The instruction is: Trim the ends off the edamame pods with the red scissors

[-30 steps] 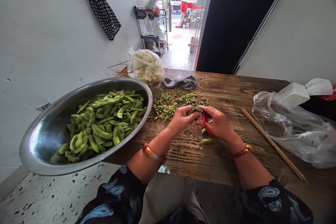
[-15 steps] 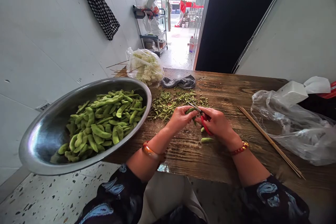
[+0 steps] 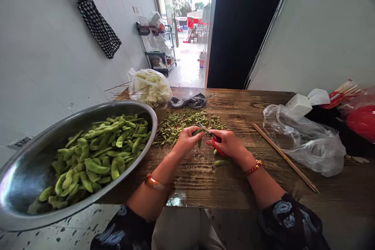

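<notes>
Between the fingers of my left hand (image 3: 186, 140) are green edamame pods (image 3: 199, 143), one pointing down and one toward the blades. My right hand (image 3: 230, 144) is closed around red-handled scissors (image 3: 217, 147), whose metal blades reach over to the pod by my left fingertips. A loose edamame pod (image 3: 222, 163) lies on the wooden table below my right hand. Behind both hands spreads a pile of snipped pod ends (image 3: 175, 125). To the left, a large steel basin (image 3: 26, 156) holds many whole pods (image 3: 96, 166).
A bag of cauliflower (image 3: 150, 88) and a grey cloth (image 3: 188, 101) lie at the table's far side. On the right are wooden skewers (image 3: 284, 157), a crumpled plastic bag (image 3: 316, 146) and a white box (image 3: 299, 106). A shelf cart (image 3: 156, 47) stands by the doorway.
The view has turned a little to the right and up, so everything sits further left and lower. Both hands keep their holds, and the scissors stay by the pod.
</notes>
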`<state>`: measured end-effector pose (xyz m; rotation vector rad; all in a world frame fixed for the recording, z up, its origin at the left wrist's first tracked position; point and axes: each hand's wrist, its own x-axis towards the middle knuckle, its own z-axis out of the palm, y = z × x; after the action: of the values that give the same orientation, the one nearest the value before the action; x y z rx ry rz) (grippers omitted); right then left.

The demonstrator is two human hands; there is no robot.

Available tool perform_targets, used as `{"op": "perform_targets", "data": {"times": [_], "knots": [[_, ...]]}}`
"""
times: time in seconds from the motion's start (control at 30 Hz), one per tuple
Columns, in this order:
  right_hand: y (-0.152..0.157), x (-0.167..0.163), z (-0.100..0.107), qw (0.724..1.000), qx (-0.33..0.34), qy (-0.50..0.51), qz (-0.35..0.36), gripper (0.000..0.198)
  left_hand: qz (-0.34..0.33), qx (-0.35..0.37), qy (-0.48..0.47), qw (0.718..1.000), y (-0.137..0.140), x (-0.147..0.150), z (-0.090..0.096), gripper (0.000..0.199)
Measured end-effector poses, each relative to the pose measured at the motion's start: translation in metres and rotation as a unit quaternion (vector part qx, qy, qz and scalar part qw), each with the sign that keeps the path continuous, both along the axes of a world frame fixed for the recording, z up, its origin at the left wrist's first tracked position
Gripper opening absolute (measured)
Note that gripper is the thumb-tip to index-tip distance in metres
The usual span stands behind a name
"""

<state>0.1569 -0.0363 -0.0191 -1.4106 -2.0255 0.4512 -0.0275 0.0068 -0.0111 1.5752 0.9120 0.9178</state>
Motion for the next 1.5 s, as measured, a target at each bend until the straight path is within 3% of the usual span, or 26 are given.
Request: {"op": "perform_targets", "data": {"times": [0.1, 0.23, 0.33, 0.5, 0.63, 0.93, 1.3, 1.5], "knots": [[0.002, 0.003, -0.002, 0.999, 0.007, 0.024, -0.046, 0.048, 0.002, -0.069, -0.046, 0.997, 0.001, -0.001, -0.003, 0.03], [0.003, 0.006, -0.003, 0.994, 0.028, 0.057, -0.089, 0.055, 0.041, -0.132, -0.177, 0.974, 0.006, -0.001, -0.004, 0.032], [0.002, 0.005, -0.003, 0.993, 0.023, 0.067, -0.095, 0.058, 0.073, -0.173, -0.262, 0.947, 0.009, -0.003, -0.002, 0.036], [0.0, 0.004, -0.005, 0.995, 0.006, 0.067, -0.071, 0.061, 0.094, -0.214, -0.308, 0.922, 0.01, -0.007, 0.002, 0.039], [0.0, 0.001, -0.007, 0.996, 0.001, 0.063, -0.057, 0.058, 0.103, -0.218, -0.311, 0.919, 0.008, -0.006, 0.001, 0.04], [-0.001, -0.003, -0.008, 0.992, -0.011, 0.103, -0.074, 0.059, 0.033, -0.205, -0.217, 0.954, -0.002, 0.007, -0.005, 0.039], [0.0, 0.003, -0.008, 0.996, -0.011, 0.052, -0.066, 0.056, 0.071, -0.179, -0.203, 0.96, 0.002, 0.006, -0.005, 0.037], [-0.001, 0.001, -0.004, 0.999, -0.02, 0.029, -0.033, 0.044, 0.085, -0.163, -0.223, 0.957, 0.005, 0.005, -0.005, 0.033]]}}
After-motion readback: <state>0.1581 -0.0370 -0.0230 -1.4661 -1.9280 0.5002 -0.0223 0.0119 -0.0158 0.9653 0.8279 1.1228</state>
